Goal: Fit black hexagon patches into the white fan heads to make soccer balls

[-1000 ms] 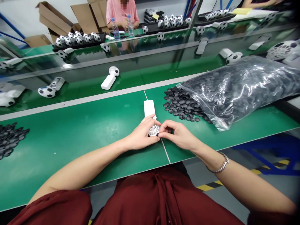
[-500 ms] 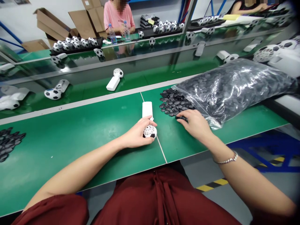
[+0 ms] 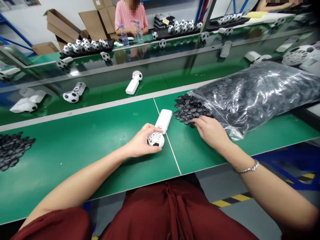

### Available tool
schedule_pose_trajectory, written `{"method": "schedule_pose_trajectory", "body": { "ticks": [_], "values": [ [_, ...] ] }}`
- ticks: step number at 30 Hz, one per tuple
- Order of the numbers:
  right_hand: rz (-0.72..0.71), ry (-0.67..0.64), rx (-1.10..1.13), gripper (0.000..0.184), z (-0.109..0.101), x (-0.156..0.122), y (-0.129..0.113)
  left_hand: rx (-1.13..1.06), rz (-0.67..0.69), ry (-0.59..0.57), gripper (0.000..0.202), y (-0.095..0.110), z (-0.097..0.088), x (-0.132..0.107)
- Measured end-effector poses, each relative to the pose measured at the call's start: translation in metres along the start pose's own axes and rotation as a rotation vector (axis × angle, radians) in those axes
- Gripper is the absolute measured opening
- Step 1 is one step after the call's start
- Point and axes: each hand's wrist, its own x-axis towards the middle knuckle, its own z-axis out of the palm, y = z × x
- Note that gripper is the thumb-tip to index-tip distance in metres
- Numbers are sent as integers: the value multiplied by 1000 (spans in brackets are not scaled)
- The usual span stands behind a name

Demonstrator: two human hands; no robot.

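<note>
My left hand point(image 3: 143, 141) curls round the football-patterned head of a white handheld fan point(image 3: 164, 119), thumb on the near side and fingers on the far side. The fan lies on the green table, its handle pointing away and slightly right. Its round head has an open lattice and a few black patches. At the near edge of a heap of small black pentagon pieces point(image 3: 191, 108), my right hand point(image 3: 210, 131) is closed in a pinch on a black piece point(image 3: 193, 124). Its fingertips partly cover that piece.
A clear plastic bag point(image 3: 257, 93) full of black pieces lies at right. Another black heap point(image 3: 13, 150) is at far left. Beyond the table's pale edge, a green conveyor point(image 3: 105, 100) carries similar fans point(image 3: 132, 86). A person in pink point(image 3: 131, 18) sits opposite near several football-patterned heads.
The fan has turned, its handle swinging to the right while my left hand keeps hold of the head. My right hand stays by the black heap. Fans on the conveyor appear further right.
</note>
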Motion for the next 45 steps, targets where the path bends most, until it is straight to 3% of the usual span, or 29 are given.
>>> {"method": "schedule_pose_trajectory", "body": {
  "ticks": [4, 10, 12, 16, 21, 28, 37, 40, 45],
  "values": [
    [94, 29, 486, 14, -3, 1, -22, 41, 63, -61, 58, -5, -20, -6],
    [-122, -70, 764, 14, -16, 10, -70, 21, 78, -174, 60, -12, -34, -9],
    [-181, -104, 793, 12, -17, 15, -80, 36, 88, -157, 62, -12, -30, -10],
    [-357, -172, 809, 10, -13, 25, -92, 90, 67, -7, 63, -10, -14, -12],
    [-503, -153, 770, 12, -8, 33, -97, 85, 18, 53, 56, -4, -5, -12],
    [-390, -162, 770, 7, -3, 41, -99, 88, 31, 125, 44, -5, 0, -10],
    [-346, -185, 729, 14, 11, 42, -98, 139, 91, 128, 41, -8, 2, -10],
    [-322, -177, 734, 12, -4, 42, -103, 121, 93, 127, 40, -9, 0, -10],
    [-460, -26, 830, 16, -75, 20, -115, 23, 45, 150, 43, -12, -1, -9]
  ]
}}
